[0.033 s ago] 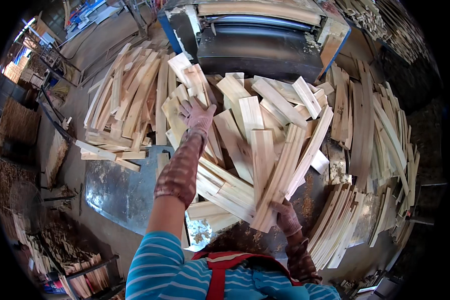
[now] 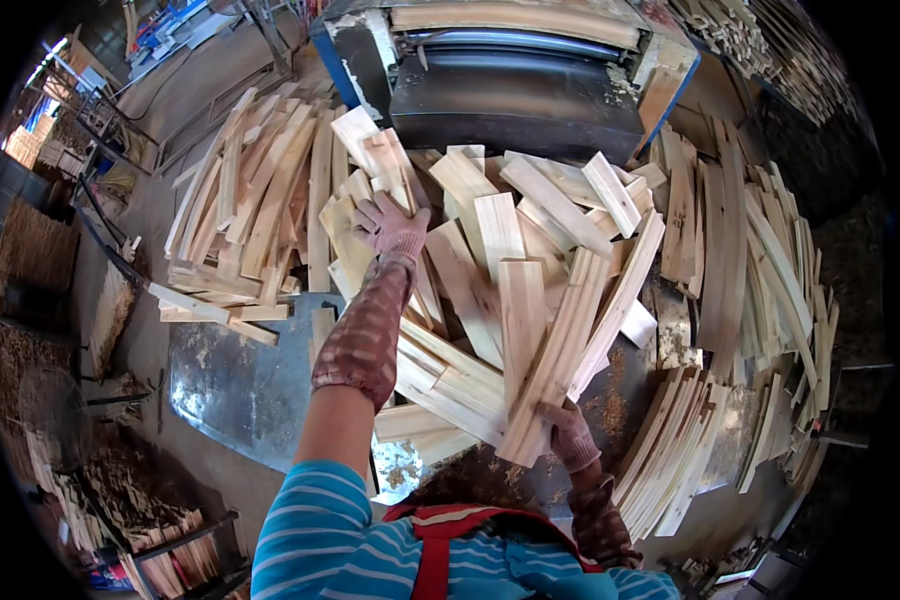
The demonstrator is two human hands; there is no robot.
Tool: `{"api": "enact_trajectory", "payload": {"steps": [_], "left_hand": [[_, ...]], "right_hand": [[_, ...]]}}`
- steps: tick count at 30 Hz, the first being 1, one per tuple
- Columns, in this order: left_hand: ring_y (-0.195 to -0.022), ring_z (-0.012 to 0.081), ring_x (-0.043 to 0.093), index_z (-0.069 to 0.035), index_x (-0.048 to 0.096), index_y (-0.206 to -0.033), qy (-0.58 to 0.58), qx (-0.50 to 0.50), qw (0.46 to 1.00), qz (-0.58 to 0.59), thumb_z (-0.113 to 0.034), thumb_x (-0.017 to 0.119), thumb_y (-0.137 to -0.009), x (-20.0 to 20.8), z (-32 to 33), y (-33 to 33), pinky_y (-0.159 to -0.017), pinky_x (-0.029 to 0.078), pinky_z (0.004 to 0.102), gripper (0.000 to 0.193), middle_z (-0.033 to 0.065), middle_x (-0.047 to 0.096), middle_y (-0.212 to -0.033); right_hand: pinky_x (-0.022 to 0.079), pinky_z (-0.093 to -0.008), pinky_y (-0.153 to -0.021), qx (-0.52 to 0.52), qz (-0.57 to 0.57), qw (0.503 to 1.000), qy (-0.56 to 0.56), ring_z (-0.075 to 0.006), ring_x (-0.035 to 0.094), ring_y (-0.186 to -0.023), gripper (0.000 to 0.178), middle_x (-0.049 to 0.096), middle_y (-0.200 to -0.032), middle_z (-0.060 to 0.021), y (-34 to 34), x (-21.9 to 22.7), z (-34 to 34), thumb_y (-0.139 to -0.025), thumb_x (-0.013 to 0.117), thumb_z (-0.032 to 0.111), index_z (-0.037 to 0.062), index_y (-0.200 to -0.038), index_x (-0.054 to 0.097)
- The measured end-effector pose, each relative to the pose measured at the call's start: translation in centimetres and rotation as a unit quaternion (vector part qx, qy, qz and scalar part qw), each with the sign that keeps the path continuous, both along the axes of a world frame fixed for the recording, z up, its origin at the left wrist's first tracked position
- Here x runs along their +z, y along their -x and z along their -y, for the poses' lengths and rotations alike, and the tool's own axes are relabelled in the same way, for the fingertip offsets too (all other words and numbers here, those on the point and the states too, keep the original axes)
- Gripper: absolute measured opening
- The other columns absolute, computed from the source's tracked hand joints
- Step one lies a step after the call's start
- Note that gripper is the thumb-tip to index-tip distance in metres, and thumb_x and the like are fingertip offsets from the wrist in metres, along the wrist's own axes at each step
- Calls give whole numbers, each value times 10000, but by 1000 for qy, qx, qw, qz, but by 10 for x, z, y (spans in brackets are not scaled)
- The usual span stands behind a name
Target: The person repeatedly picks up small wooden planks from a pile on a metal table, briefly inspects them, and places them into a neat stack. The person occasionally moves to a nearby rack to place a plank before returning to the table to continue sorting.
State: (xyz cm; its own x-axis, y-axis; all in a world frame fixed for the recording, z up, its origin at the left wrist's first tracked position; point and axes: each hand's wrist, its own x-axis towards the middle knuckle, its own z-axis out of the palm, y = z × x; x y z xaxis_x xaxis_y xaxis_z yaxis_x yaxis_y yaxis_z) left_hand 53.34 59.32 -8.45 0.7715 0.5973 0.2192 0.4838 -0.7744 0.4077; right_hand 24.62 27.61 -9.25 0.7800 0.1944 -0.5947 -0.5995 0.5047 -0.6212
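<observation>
My left hand (image 2: pixel 390 224), in a pale knit work glove, reaches out to the far left of a heap of loose wooden boards. Its fingers are spread and rest on the boards there; no board is gripped in them. At the near side of the heap my right hand (image 2: pixel 568 437), gloved too, is closed on the near end of a long wooden board (image 2: pixel 562 350). That board slants away from me across the heap, and my fingertips lie on its edge. Beside it are a shorter board (image 2: pixel 521 310) and another slanting board (image 2: pixel 625 300).
A blue-framed woodworking machine (image 2: pixel 515 100) with a metal bed stands beyond the heap. Boards are stacked at left (image 2: pixel 255 190) and right (image 2: pixel 730 250), and a bundle of strips (image 2: pixel 670 450) lies near right. Sawdust covers parts of the metal tabletop (image 2: pixel 235 370).
The near end of the board in my right hand has shifted very slightly toward me. My left hand stays on the same boards.
</observation>
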Motion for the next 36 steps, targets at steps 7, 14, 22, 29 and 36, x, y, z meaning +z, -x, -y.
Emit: {"api": "enact_trajectory", "payload": {"steps": [7, 14, 22, 29, 36], "left_hand": [[-1043, 348, 578, -12, 524, -1172, 80, -35, 985, 148, -90, 652, -752, -22, -39, -29, -905, 476, 447, 447, 171, 569, -1124], [-1162, 296, 630, -4, 504, -1384, 630, -324, 643, 291, -53, 608, -866, 157, -70, 29, -991, 527, 429, 531, 140, 633, -1263], [-916, 216, 669, -49, 541, -1356, 786, -288, 515, 186, -370, 561, -1003, 136, -21, 89, -815, 571, 376, 478, 75, 670, -1075], [-751, 189, 627, -101, 540, -1367, 911, -293, 287, -39, -544, 454, -1021, 23, 144, 186, -655, 549, 355, 569, 40, 650, -954], [-858, 218, 654, -85, 509, -1401, 849, -236, 463, -97, -579, 421, -1020, 19, 236, 234, -730, 564, 376, 629, 72, 665, -1056]], "right_hand": [[552, -290, -855, 78, 62, 983, 152, -160, 674, -908, 481, 707, -1081, -62, -5, 6, 14, -851, 762, 85, -31, -1284, 587], [524, -296, -898, 68, 170, 946, 266, -133, 636, -1012, 488, 692, -1151, -74, -9, 52, 15, -858, 706, 14, -4, -1326, 569], [536, -295, -868, 12, 197, 974, 110, -163, 670, -904, 431, 716, -1037, -95, 18, 107, 22, -849, 702, 218, -61, -1173, 645], [514, -318, -949, 10, 126, 990, -56, -169, 655, -1034, 549, 684, -1158, -91, 83, 90, 2, -892, 704, 176, -63, -1353, 524], [523, -339, -957, -46, 73, 996, -22, -187, 661, -1033, 567, 675, -1171, -95, 131, 88, 28, -868, 713, 154, -28, -1370, 525]]}}
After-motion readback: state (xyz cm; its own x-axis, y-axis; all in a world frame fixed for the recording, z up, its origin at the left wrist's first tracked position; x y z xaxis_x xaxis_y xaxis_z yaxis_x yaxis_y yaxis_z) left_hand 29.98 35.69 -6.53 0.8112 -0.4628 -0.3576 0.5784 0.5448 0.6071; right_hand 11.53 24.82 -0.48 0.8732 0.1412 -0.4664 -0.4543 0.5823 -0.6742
